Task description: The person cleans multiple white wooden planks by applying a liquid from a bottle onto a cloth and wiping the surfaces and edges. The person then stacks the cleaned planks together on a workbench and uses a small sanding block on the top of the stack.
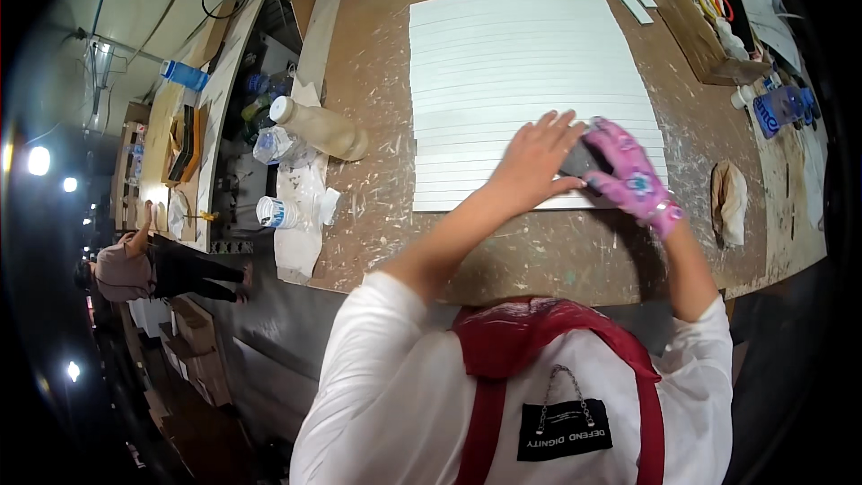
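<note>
A white panel of narrow parallel strips (521,63) lies flat on the brown work board. My bare left hand (540,160) rests on its lower right part, fingers stretched out and lying flat. Close beside it, my right hand (628,171), in a pink flowered glove, curls around a dark grey pad that looks like sandpaper (579,162). The pad is pressed against the panel near its right edge. Glove and left hand cover part of the pad, so its full shape is hidden.
A cloudy plastic bottle (323,128) and a white tub (275,212) stand on the left. At the right are a cardboard box of supplies (696,22), a blue-labelled bottle (779,110) and a beige cloth (728,202). Another person (126,268) stands at a far-left bench.
</note>
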`<state>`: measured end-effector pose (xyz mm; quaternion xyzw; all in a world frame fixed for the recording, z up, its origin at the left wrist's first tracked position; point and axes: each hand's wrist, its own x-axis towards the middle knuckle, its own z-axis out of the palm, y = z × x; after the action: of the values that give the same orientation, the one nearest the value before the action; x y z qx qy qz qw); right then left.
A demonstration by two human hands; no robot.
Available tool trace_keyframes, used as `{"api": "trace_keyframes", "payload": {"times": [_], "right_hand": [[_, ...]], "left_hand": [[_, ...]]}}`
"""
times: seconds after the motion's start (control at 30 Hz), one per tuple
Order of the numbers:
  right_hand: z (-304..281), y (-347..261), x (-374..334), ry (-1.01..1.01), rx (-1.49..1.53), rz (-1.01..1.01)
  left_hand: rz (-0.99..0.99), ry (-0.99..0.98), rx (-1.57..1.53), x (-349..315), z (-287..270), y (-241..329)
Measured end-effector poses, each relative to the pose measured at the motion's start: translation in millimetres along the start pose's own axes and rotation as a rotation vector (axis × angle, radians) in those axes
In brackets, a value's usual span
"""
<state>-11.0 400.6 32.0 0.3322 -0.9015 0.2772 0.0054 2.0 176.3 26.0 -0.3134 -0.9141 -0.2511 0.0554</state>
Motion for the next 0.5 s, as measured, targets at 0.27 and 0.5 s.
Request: {"api": "trace_keyframes", "payload": {"times": [0.27,0.5], "right_hand": [[7,52,-34,0.280,0.073,0.418],[19,27,-17,0.182,-0.460,0.236]], "left_hand": [[0.395,-0.172,0.105,39,36,-5],[-0.469,0.182,0.655,40,-51,-224]]}}
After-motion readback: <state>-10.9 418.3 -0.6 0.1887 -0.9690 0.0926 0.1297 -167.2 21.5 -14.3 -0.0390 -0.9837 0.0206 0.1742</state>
